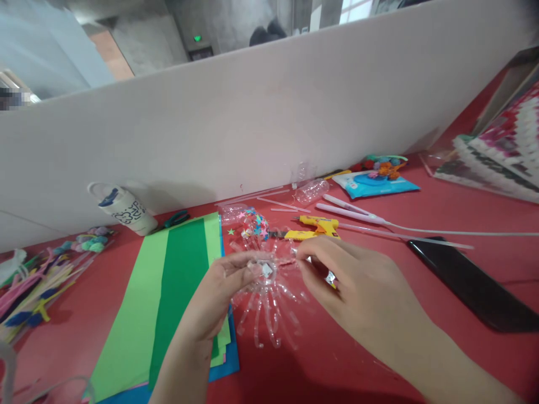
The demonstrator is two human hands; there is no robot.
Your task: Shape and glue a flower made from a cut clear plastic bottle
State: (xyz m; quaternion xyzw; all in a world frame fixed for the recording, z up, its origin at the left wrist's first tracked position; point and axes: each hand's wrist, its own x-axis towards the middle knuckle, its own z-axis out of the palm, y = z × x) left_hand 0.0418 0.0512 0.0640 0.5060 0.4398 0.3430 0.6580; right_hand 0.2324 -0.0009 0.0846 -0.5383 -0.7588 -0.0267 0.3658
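A clear plastic piece (275, 321), cut into many thin strips that fan out and curl at the ends, hangs over the red table. Its round centre carries a small silvery square (266, 270). At the centre's left edge, my left hand (225, 286) pinches the piece between thumb and fingers. My right hand (349, 275) is closed in a pinch on its right side, at the end of one clear strip. Just behind the hands lie a yellow glue gun (322, 224), a yellow-handled cutter (300, 235) and a small container of coloured stars (255, 223).
Green paper sheets (168, 303) lie on the left, near a white tumbler (126, 210) and dark-handled pliers (177, 219). Pipe cleaners (37, 286) sit far left. Rightward are a lilac straightener (353, 214), a black phone (471, 283) and a blue wipes pack (379, 184). A white partition (236, 123) stands behind.
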